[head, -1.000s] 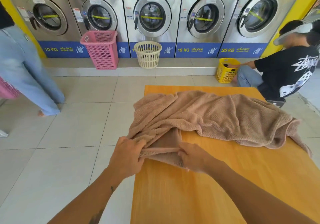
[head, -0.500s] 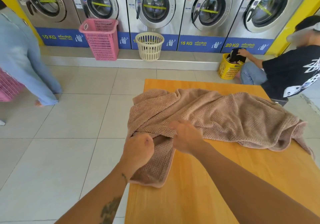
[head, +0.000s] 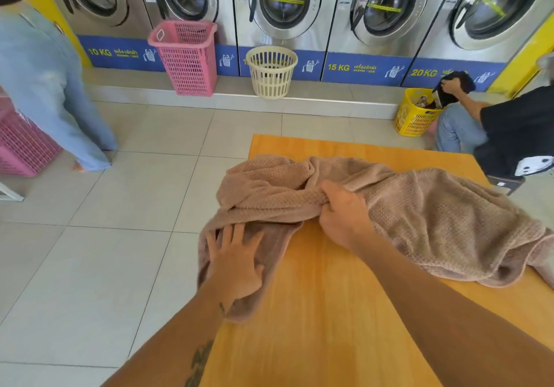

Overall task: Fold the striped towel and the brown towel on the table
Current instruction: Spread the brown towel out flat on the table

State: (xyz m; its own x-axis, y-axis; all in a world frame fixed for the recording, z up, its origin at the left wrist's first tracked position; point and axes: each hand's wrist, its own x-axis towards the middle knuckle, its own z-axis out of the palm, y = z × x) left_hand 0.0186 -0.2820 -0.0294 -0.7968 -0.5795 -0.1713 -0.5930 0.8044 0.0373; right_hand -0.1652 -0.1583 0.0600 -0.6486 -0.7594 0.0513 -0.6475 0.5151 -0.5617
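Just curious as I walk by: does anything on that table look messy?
Yes. The brown towel lies crumpled on the table, one corner spilling over its left edge under the left hand. No striped towel is in view.

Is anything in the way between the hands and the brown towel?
No, nothing visible is. Both hands are on the brown towel. The left hand lies flat on its near corner at the left edge of the table, and the right hand grips a bunched fold near the middle.
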